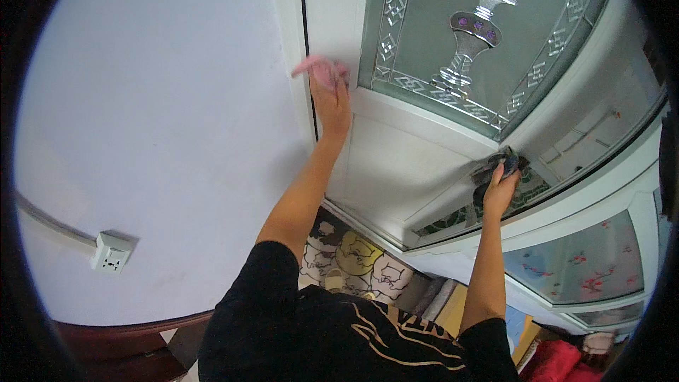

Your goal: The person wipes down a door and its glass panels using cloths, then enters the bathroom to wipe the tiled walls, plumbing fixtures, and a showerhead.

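Observation:
A white door (419,154) with a decorative glass pane (424,37) fills the middle of the view; the pane carries a silvery vase pattern with purple accents. My left hand (333,109) grips a bunched pink cloth (326,71) and presses it against the door's left upright, beside the dark gap at the frame. Over at the door's right side, my right hand (501,191) is closed around a dark, bunched thing (506,162), which looks like a cloth. Whether a door handle lies under it cannot be told.
A pale wall (159,116) with a power socket (112,252) stands at left. Below is a patterned mat (360,254) with slippers (334,279) on it. At right are a window with a floral film (583,260) and red fabric (554,358). Dark red wooden furniture (122,350) sits lower left.

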Demonstrator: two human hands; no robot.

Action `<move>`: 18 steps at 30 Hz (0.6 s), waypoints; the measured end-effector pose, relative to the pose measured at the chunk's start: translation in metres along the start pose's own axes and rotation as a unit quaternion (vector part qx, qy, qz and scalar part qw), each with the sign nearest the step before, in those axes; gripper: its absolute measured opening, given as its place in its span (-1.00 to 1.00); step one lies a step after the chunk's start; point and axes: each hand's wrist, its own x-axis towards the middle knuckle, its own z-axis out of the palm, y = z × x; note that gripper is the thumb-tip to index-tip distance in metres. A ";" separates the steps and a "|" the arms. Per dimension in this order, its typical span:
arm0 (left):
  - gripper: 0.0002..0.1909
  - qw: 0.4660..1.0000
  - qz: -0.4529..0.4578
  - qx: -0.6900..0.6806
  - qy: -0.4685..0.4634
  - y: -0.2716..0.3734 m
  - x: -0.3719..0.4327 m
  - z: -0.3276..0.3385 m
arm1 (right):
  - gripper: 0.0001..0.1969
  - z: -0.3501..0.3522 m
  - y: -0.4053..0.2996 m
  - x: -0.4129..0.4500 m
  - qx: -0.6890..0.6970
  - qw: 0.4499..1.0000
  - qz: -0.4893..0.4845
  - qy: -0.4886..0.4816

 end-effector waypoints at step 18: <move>-0.41 0.950 0.012 0.254 0.180 -0.061 -0.078 0.097 | -0.58 -0.010 0.009 -0.012 0.028 0.999 -0.029 -0.001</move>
